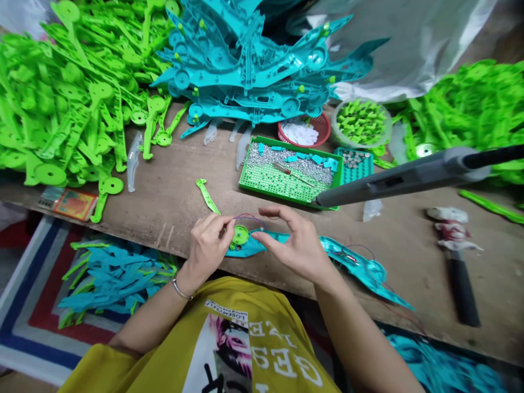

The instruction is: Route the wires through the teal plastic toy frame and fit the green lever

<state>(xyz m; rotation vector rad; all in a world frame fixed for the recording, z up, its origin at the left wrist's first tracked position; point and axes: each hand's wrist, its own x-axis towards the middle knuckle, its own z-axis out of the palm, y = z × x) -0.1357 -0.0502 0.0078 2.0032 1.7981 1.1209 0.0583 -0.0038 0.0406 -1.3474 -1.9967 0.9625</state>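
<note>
A long turquoise plastic part (256,245) lies along the near edge of the table, with a round green plastic piece (240,234) on its left end. My left hand (208,240) is over that end, thumb and forefinger pinched on a thin purple wire (248,215) that arcs to the right. Above the middle of the turquoise part is my right hand (297,243), its thumb and forefinger spread around the wire's far end without closing. Farther right on the part sits a small metal component (350,257) with red wires. A green arm-shaped piece (208,196) lies just beyond my left hand.
Beyond is a green tray (262,183) of screws with a screwdriver (292,173). A grey power screwdriver (393,177) reaches in from the right. A hammer (460,273) lies at right. Stacked turquoise parts (245,76) and green piles (61,109) fill the back.
</note>
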